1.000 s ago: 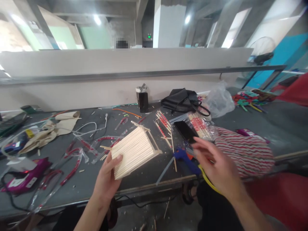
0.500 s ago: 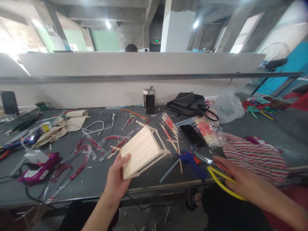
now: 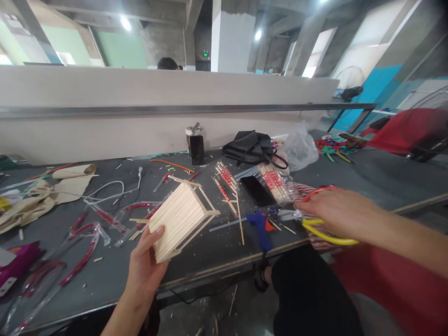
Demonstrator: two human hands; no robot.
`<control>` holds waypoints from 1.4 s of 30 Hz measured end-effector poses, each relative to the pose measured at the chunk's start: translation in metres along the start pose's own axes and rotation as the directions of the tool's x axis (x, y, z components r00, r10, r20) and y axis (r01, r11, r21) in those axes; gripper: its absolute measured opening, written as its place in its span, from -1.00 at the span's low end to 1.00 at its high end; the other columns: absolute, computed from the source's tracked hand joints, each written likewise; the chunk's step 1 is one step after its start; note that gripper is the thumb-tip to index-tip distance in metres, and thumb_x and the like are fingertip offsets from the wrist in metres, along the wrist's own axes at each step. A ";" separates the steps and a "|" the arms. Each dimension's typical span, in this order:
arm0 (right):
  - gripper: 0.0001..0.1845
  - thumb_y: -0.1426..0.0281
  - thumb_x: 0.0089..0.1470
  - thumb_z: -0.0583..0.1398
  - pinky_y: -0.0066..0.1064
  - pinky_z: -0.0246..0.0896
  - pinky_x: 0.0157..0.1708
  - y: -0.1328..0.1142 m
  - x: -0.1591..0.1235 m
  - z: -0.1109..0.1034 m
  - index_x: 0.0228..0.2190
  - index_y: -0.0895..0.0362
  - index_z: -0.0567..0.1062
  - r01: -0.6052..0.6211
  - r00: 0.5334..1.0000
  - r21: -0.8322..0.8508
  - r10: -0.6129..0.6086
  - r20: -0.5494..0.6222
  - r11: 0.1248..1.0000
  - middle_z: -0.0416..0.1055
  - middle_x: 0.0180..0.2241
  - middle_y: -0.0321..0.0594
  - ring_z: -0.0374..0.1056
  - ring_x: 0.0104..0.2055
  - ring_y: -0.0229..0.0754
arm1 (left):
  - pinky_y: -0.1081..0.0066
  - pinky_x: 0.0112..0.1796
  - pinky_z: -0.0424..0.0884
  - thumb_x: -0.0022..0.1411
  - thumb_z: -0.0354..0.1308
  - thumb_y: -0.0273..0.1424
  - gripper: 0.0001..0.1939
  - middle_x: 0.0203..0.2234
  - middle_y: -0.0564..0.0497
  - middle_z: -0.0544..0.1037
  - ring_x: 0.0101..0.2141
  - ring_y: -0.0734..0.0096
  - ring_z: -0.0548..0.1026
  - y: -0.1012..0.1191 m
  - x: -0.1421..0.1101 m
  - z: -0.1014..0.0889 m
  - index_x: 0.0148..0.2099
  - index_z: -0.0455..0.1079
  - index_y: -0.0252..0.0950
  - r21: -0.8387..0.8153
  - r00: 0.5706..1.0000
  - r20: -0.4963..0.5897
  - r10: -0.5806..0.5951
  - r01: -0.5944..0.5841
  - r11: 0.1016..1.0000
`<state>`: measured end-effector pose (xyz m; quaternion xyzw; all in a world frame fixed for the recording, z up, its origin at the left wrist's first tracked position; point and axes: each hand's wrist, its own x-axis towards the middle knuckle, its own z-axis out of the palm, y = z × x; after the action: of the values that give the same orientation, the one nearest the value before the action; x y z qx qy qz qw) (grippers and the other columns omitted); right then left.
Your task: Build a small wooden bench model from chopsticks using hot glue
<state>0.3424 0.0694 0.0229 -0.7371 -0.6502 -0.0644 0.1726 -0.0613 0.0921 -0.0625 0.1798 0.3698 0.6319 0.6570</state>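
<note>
My left hand (image 3: pixel 149 252) grips a small structure built of pale wooden sticks (image 3: pixel 178 219), the thumb on its slatted face. A frame of thin sticks shows along its right and far sides. Farther right, my right hand (image 3: pixel 332 210) is closed around the handles of a pair of scissors (image 3: pixel 329 239), one red and one yellow. Their metal end (image 3: pixel 289 215) points left, close to a blue glue gun (image 3: pixel 261 228) at the table's front edge. Loose sticks with red wrapping (image 3: pixel 227 179) lie between my hands.
Behind the glue gun are a black phone (image 3: pixel 257 190) and a bag of sticks (image 3: pixel 275 179). A black bag (image 3: pixel 247 147) and another phone (image 3: pixel 196 150) stand farther back. Plastic tubes with red contents (image 3: pixel 80 266), a white cable (image 3: pixel 122 186) and cloth (image 3: pixel 75 186) occupy the left.
The view has swung right, so things appear farther left. My right hand has brought the scissors up over the striped cloth, their red handle loop now showing. My left hand keeps hold of the stick structure.
</note>
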 end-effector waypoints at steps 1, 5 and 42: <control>-0.66 0.43 0.05 0.05 -0.61 0.24 -0.36 0.000 0.004 -0.003 -0.43 0.22 0.63 0.024 0.999 0.005 -0.025 0.041 1.000 0.61 -0.25 -0.22 0.51 -0.40 -0.41 | 0.49 -0.52 0.56 -0.02 0.26 -0.61 -0.57 -0.35 -0.04 0.64 -0.48 0.33 0.59 0.000 0.001 0.000 -0.04 0.47 -0.35 0.003 1.000 -0.001 0.005 -0.005 1.000; -0.58 0.43 0.10 -0.01 -0.65 0.21 -0.38 -0.007 0.014 -0.012 -0.46 0.28 0.62 0.111 0.964 0.038 -0.117 0.241 0.993 0.60 -0.22 -0.20 0.50 -0.40 -0.49 | 0.53 -0.55 0.55 -0.04 0.26 -0.62 -0.62 -0.38 -0.01 0.64 -0.50 0.36 0.58 0.003 0.001 0.001 -0.10 0.49 -0.35 -0.011 0.999 -0.038 0.032 -0.032 0.999; -0.39 0.23 0.02 0.29 -0.42 0.46 -0.30 -0.128 -0.044 0.107 0.08 -0.08 0.24 0.482 0.854 0.527 -0.510 -0.104 0.700 0.52 -0.26 -0.25 0.50 -0.34 -0.16 | 0.21 -0.09 0.50 0.00 0.33 -0.46 -0.28 -0.08 -0.07 0.58 -0.15 0.12 0.57 0.023 0.012 -0.003 0.23 0.26 -0.14 0.069 0.956 -0.126 0.265 -0.258 0.964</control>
<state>0.1969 0.0761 -0.0695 -0.4579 -0.8199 0.0937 0.3306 -0.0799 0.1063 -0.0514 0.2013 0.4022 0.7140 0.5365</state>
